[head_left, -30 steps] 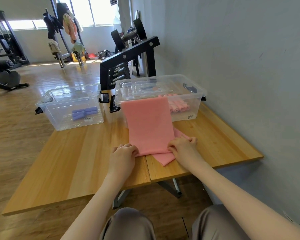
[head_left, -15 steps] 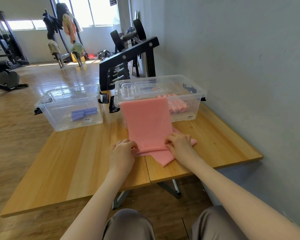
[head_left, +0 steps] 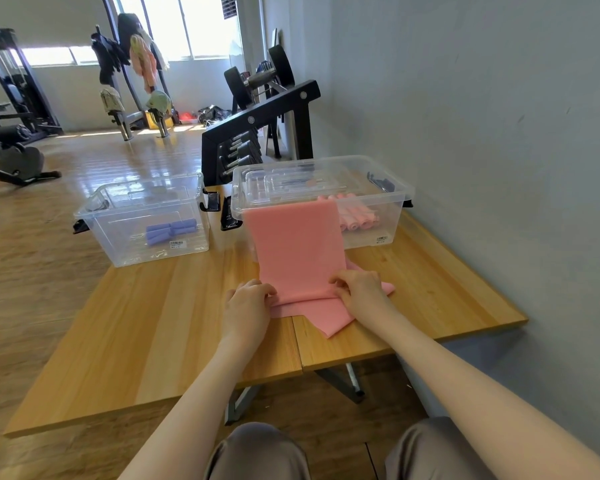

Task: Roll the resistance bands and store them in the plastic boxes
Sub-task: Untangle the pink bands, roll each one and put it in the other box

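Your left hand (head_left: 246,306) & right hand (head_left: 359,291) pinch the near fold of the pink band (head_left: 297,251), fingers curled on it; it drapes from the right plastic box (head_left: 378,202) onto the table (head_left: 153,323).

No readable text anywhere. A small white barcode sticker (head_left: 177,244) sits on the front wall of the left plastic box (head_left: 94,216), and another sticker (head_left: 381,239) on the front wall of the right plastic box (head_left: 400,216); print on both too small to read.
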